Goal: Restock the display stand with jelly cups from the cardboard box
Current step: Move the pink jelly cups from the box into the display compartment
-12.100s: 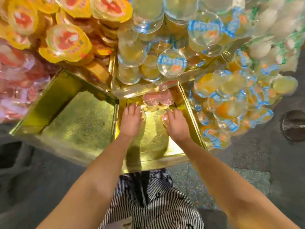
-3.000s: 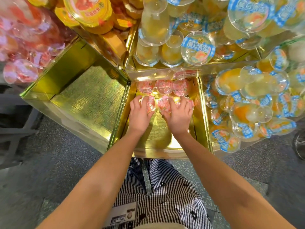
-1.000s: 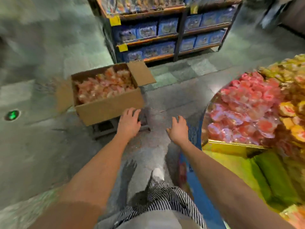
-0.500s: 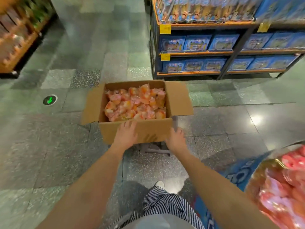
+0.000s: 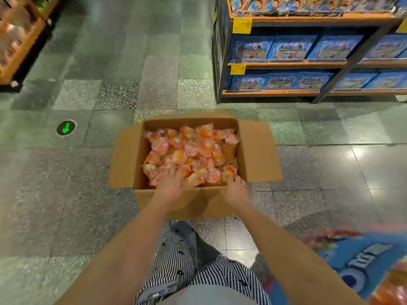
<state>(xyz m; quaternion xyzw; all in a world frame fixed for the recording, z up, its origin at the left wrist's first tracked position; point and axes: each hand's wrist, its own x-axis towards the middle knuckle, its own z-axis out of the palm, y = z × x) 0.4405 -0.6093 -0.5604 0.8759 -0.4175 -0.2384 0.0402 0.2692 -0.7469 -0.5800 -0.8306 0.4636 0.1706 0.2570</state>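
In box, left hand rests spread-fingered on cups; right hand touches cups, grip unclear.

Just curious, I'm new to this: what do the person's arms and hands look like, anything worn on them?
The left arm and right arm are bare, no sleeves in view; the left hand and right hand wear no gloves or watch. The person wears a black-and-white striped garment with small dark dots.
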